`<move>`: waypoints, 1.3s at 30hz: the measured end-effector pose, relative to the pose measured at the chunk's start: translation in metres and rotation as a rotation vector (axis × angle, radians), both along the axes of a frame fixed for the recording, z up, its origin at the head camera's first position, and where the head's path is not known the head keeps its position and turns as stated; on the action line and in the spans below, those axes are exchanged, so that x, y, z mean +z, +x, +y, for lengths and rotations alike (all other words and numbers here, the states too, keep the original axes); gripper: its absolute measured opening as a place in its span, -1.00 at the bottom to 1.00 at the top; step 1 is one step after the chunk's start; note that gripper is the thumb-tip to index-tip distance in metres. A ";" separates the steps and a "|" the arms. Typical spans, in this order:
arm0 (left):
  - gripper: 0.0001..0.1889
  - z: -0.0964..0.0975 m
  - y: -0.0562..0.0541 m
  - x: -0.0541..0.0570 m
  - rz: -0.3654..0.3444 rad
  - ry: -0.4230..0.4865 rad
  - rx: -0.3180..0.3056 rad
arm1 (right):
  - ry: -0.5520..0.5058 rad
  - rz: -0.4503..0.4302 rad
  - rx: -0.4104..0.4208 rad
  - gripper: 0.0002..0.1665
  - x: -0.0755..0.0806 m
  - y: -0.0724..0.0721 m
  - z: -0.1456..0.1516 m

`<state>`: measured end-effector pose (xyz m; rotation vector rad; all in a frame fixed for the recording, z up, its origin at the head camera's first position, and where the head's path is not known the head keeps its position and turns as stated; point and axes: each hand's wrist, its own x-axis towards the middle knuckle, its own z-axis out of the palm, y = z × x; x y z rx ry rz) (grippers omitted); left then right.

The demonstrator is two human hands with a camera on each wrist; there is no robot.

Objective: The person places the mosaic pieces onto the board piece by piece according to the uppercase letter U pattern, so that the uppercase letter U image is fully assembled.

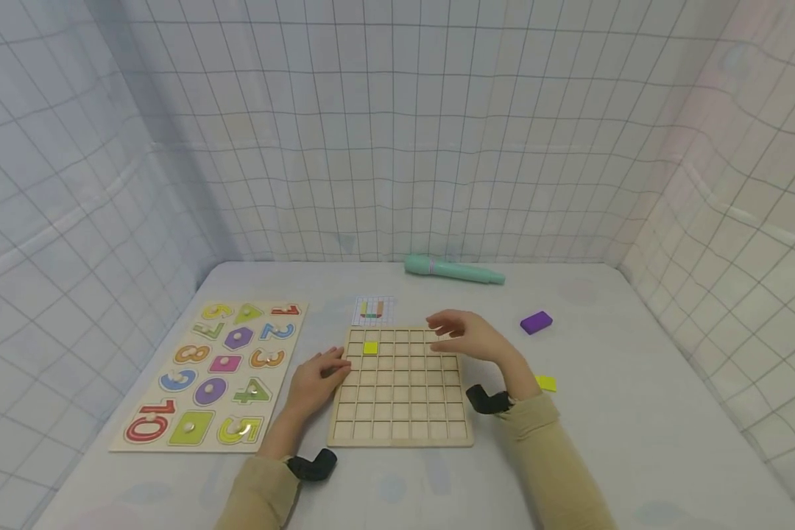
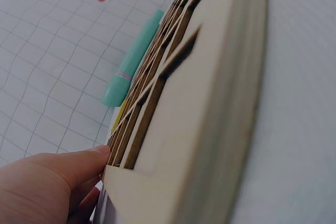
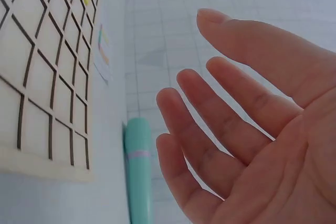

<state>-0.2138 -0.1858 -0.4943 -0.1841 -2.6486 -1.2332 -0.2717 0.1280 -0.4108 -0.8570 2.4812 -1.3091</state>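
A square wooden grid board (image 1: 400,444) lies flat in front of me, with one yellow square tile (image 1: 370,347) in a compartment near its upper left. At its left edge is my left hand (image 1: 315,383), thumb and fingers gripping the rim; the left wrist view shows the thumb (image 2: 86,163) against the edge, while the other fingers are partly hidden. My right hand (image 1: 470,337) hovers over the board's upper right with fingers spread and loosely bent. Nothing is in its palm (image 3: 273,182). Behind the board lies a small pattern card (image 1: 373,311).
On the left is a number-and-shape peg puzzle (image 1: 271,383). A teal wand-like stick (image 1: 453,270) lies at the back. To the right are a purple block (image 1: 536,322) and yellow tiles (image 1: 547,383), partly hidden by the right arm. Grid-patterned cloth walls (image 1: 397,132) surround the table.
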 end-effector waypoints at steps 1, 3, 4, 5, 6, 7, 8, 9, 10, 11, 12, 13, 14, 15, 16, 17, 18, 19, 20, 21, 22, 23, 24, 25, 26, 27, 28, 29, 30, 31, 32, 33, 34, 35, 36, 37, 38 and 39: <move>-0.81 0.000 0.000 0.000 0.004 -0.003 -0.001 | -0.006 0.002 -0.018 -0.44 0.001 0.002 0.008; -0.81 0.000 -0.001 0.001 0.013 -0.009 -0.003 | -0.016 0.009 -0.045 -0.47 0.004 0.008 0.023; -0.81 -0.001 -0.001 0.001 0.016 -0.010 -0.003 | -0.016 0.010 -0.058 -0.48 0.005 0.010 0.030; -0.81 -0.001 -0.001 0.001 0.018 -0.012 -0.003 | -0.014 0.014 -0.069 -0.50 0.006 0.012 0.037; -0.81 -0.001 -0.001 0.001 0.018 -0.013 -0.002 | -0.014 0.009 -0.079 -0.51 0.007 0.015 0.044; -0.81 -0.001 -0.001 0.001 0.018 -0.013 -0.002 | -0.010 0.002 -0.092 -0.51 0.008 0.018 0.051; -0.80 0.000 -0.001 0.001 0.017 -0.011 -0.002 | -0.011 -0.006 -0.096 -0.51 0.009 0.020 0.057; -0.80 0.000 -0.002 0.001 0.017 -0.011 -0.002 | -0.013 -0.015 -0.100 -0.50 0.009 0.022 0.063; -0.80 0.000 -0.002 0.001 0.017 -0.009 -0.003 | -0.013 -0.024 -0.101 -0.50 0.010 0.025 0.069; -0.80 0.000 -0.002 0.001 0.017 -0.009 -0.004 | -0.015 -0.037 -0.101 -0.50 0.010 0.027 0.075; -0.80 0.000 -0.002 0.001 0.017 -0.007 -0.004 | -0.015 -0.052 -0.102 -0.49 0.010 0.029 0.081; -0.80 0.001 -0.002 0.001 0.017 -0.005 -0.004 | -0.019 -0.066 -0.103 -0.49 0.009 0.030 0.086; -0.80 0.001 -0.002 0.000 0.018 -0.004 -0.004 | -0.025 -0.077 -0.100 -0.50 0.009 0.032 0.091; -0.81 0.001 -0.002 0.000 0.017 -0.002 -0.003 | -0.030 -0.083 -0.098 -0.50 0.009 0.033 0.096; -0.81 0.001 -0.002 0.000 0.016 -0.001 0.000 | -0.045 -0.092 -0.087 -0.50 0.008 0.033 0.101; -0.81 0.000 -0.002 -0.001 0.013 -0.001 0.003 | -0.057 -0.101 -0.080 -0.51 0.007 0.034 0.105; -0.80 0.000 -0.003 -0.001 0.009 -0.001 0.006 | -0.072 -0.107 -0.071 -0.52 0.006 0.034 0.109; -0.80 0.001 -0.003 -0.002 0.007 -0.002 0.008 | -0.091 -0.112 -0.058 -0.54 0.006 0.035 0.113; -0.80 0.001 -0.003 -0.002 0.005 -0.004 0.010 | -0.105 -0.117 -0.042 -0.54 0.005 0.035 0.117; -0.80 0.001 -0.003 -0.002 0.003 -0.005 0.011 | -0.118 -0.122 -0.030 -0.55 0.004 0.035 0.121; -0.80 0.001 -0.003 -0.002 0.002 -0.006 0.013 | -0.127 -0.128 -0.022 -0.55 0.002 0.035 0.124; -0.79 0.001 -0.003 -0.002 0.005 -0.005 0.012 | -0.130 -0.132 -0.021 -0.56 0.001 0.036 0.127; -0.80 0.002 -0.002 -0.002 0.010 -0.002 0.011 | -0.132 -0.137 -0.022 -0.56 0.000 0.036 0.130; -0.80 0.002 -0.002 -0.002 0.018 0.001 0.010 | -0.133 -0.141 -0.025 -0.56 -0.001 0.037 0.132; -0.80 0.002 -0.001 -0.002 0.034 0.001 0.007 | -0.130 -0.144 -0.030 -0.56 -0.003 0.037 0.135; -0.80 0.002 0.000 -0.002 0.048 0.005 0.007 | -0.130 -0.146 -0.037 -0.56 -0.005 0.037 0.138; -0.80 0.002 0.000 -0.002 0.065 0.005 0.007 | -0.130 -0.152 -0.042 -0.56 -0.007 0.038 0.140; -0.79 0.002 0.001 -0.002 0.093 -0.006 0.007 | -0.131 -0.157 -0.048 -0.56 -0.009 0.038 0.143; -0.79 0.002 0.002 -0.002 0.109 -0.007 0.006 | -0.132 -0.163 -0.053 -0.56 -0.011 0.039 0.146; -0.80 0.002 0.003 -0.002 0.121 -0.010 0.006 | -0.134 -0.169 -0.060 -0.56 -0.013 0.039 0.148; -0.80 0.002 0.003 -0.002 0.133 -0.013 0.005 | -0.136 -0.175 -0.067 -0.56 -0.015 0.039 0.151; -0.80 0.002 0.004 -0.003 0.126 -0.014 0.006 | -0.142 -0.181 -0.074 -0.56 -0.016 0.040 0.153; -0.81 0.002 0.003 -0.003 0.119 -0.018 0.006 | -0.144 -0.189 -0.083 -0.55 -0.018 0.041 0.156; -0.82 0.002 0.003 -0.003 0.108 -0.019 0.005 | -0.147 -0.192 -0.090 -0.55 -0.019 0.041 0.158; -0.83 0.001 0.003 -0.002 0.082 -0.011 0.005 | -0.147 -0.193 -0.097 -0.55 -0.020 0.041 0.160; -0.82 0.001 0.002 -0.002 0.067 -0.015 0.005 | -0.147 -0.193 -0.103 -0.54 -0.022 0.042 0.162; -0.82 0.001 0.002 -0.002 0.050 -0.017 0.007 | -0.149 -0.192 -0.104 -0.54 -0.023 0.042 0.164; -0.82 0.001 0.002 -0.002 0.031 -0.017 0.010 | -0.153 -0.191 -0.105 -0.55 -0.024 0.042 0.166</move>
